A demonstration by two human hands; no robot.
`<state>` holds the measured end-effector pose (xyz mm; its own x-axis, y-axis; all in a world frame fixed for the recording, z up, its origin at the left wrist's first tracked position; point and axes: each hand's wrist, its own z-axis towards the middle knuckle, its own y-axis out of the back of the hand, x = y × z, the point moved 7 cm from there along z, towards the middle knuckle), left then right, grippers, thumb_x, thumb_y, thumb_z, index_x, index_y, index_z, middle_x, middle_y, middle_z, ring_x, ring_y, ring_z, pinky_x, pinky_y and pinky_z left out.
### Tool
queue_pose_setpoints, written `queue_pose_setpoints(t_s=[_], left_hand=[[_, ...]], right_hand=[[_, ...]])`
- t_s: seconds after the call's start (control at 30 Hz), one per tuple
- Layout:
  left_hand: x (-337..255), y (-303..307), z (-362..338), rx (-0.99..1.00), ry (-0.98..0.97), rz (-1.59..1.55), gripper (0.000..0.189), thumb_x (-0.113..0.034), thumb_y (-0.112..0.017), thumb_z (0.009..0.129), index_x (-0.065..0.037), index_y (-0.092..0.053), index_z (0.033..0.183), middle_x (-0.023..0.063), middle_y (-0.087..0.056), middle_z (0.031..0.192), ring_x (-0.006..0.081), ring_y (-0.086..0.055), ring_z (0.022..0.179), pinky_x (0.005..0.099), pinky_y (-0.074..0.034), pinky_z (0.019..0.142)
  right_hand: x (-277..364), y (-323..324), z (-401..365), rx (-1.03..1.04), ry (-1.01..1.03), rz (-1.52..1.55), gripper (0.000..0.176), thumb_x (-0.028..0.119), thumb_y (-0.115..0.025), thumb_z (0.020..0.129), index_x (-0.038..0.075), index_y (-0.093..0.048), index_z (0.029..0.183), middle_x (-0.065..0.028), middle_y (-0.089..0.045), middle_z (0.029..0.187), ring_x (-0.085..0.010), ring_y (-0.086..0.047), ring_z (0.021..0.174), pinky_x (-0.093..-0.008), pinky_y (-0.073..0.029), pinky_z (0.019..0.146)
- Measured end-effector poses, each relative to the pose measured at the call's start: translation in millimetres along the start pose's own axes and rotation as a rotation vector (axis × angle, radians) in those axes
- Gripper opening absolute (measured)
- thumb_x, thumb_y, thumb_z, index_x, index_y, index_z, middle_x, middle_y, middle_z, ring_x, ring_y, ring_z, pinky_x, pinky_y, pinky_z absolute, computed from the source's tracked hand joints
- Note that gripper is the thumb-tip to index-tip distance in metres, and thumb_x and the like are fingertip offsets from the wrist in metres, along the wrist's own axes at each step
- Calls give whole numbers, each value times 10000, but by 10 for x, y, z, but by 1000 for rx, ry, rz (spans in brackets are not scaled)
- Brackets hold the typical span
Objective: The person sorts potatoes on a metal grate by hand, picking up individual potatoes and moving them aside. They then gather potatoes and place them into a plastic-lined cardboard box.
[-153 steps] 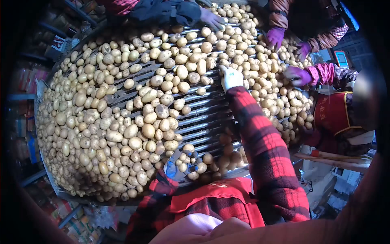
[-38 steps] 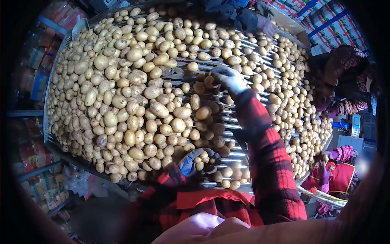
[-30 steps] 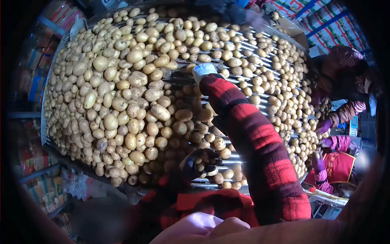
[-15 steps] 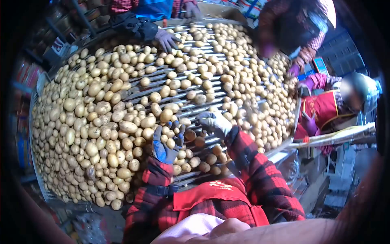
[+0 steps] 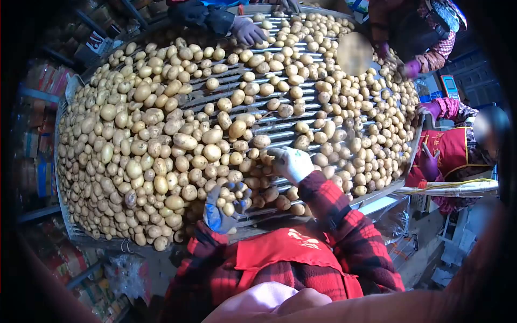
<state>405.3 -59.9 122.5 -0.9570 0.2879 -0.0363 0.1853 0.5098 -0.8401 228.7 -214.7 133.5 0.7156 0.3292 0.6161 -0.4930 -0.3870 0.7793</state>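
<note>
My left hand (image 5: 215, 215), in a blue and grey glove, is cupped with its fingers curled round several small potatoes (image 5: 228, 208). It is palm up at the near side of the slatted metal rack (image 5: 280, 126). To its right, my right hand (image 5: 295, 164) wears a white glove with grey fingers. Its fingers stretch left over the potatoes on the bars, and their undersides are hidden. A potato (image 5: 262, 141) lies on the bars just beyond these fingers. Dense potatoes (image 5: 184, 141) cover the rack to the left of both hands.
Across the rack a co-worker's purple-gloved hand (image 5: 249, 31) touches potatoes. Two other people stand at the right, one in a red apron (image 5: 439, 153). A pale pole (image 5: 458, 188) juts out at the right edge. A plastic bag (image 5: 126, 274) hangs at lower left.
My view has shifted, so the rack appears higher and further right. My left fingers have curled round small potatoes. My right hand remains over the bars with its fingers pointing left.
</note>
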Motion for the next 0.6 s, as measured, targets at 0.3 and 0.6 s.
queue_pose_setpoints(t_s=[0.3, 0.6], left_hand=[[-58, -24, 345, 127, 58, 22, 329, -399, -506, 1040, -109, -616, 1149, 80, -648, 1214, 328, -603, 1155, 475, -592, 805], [51, 128, 336, 91, 82, 113, 375, -420, -524, 1022, -139, -584, 1263, 36, -579, 1353, 255, -545, 1167, 437, -565, 819]], right_hand=[[-288, -1787, 271, 393, -14, -692, 114, 261, -725, 752, 177, -802, 745, -73, -720, 694, -285, -683, 589, -446, -491, 486], [-591, 101, -565, 345, -182, 959, 498, 157, -712, 869, 88, -614, 1352, -55, -697, 1143, -139, -661, 905, -310, -562, 675]])
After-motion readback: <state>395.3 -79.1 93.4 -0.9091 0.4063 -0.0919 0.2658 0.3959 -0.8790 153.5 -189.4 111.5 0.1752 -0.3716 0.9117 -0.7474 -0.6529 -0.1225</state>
